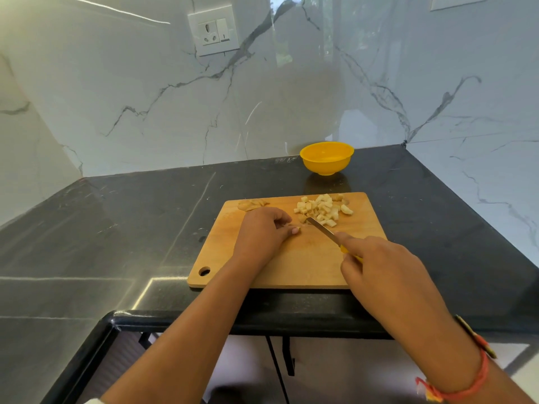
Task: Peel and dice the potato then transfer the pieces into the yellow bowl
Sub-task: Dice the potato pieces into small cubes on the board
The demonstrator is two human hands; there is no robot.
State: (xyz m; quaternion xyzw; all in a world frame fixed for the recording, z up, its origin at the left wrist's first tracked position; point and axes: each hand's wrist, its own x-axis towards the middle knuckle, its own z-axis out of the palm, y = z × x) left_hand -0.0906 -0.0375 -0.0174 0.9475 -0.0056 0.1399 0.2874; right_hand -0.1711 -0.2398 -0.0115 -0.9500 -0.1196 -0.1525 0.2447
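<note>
A wooden cutting board lies on the black counter. A heap of diced potato pieces sits at its far right. My left hand rests on the board with curled fingers, pinching a small remaining bit of potato at its fingertips. My right hand grips a yellow-handled knife, index finger along the blade's back; the blade tip lies just right of the left fingertips, near the heap. The yellow bowl stands empty behind the board by the wall.
Potato peels lie at the board's far left corner. The black counter runs left and right, bounded by marble walls. A wall socket is above. The counter's front edge is near my forearms.
</note>
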